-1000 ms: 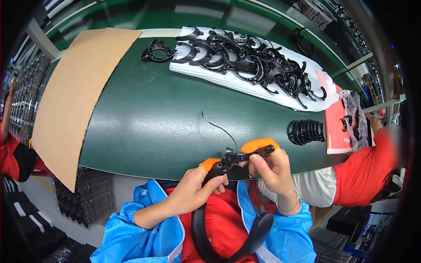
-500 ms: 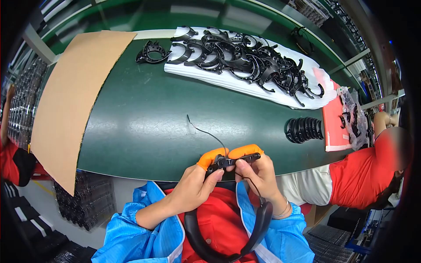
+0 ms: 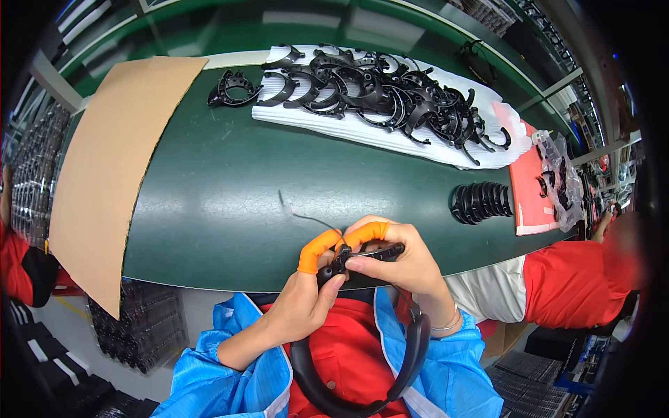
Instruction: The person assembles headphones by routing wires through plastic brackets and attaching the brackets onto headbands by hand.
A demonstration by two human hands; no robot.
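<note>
Both hands meet at the table's near edge around a small black plastic part (image 3: 341, 260) with an elongated end jutting out to the right. My left hand (image 3: 304, 296) pinches the part's left end between thumb and fingers. My right hand (image 3: 408, 268) has its thumb pressed along the part and its fingers curled behind it. Orange covers sit on a finger of each hand. From the part a thin dark cable (image 3: 317, 220) reaches up and left over the table. A black padded band (image 3: 317, 380) loops in front of my chest, below the hands.
Many black curved parts (image 3: 369, 94) lie on white foam sheeting (image 3: 300, 117). A black ring-shaped part (image 3: 233, 90) sits left of it. Nested black pieces (image 3: 481, 203) stand by a pink sheet (image 3: 527, 209). Cardboard (image 3: 118, 160) covers the left side. A person in red (image 3: 575, 285) is at right.
My right hand has turned and shifted left, its thumb now lying along the part. The left hand has moved slightly left. The part is tilted, and the cable's free end has swung left.
</note>
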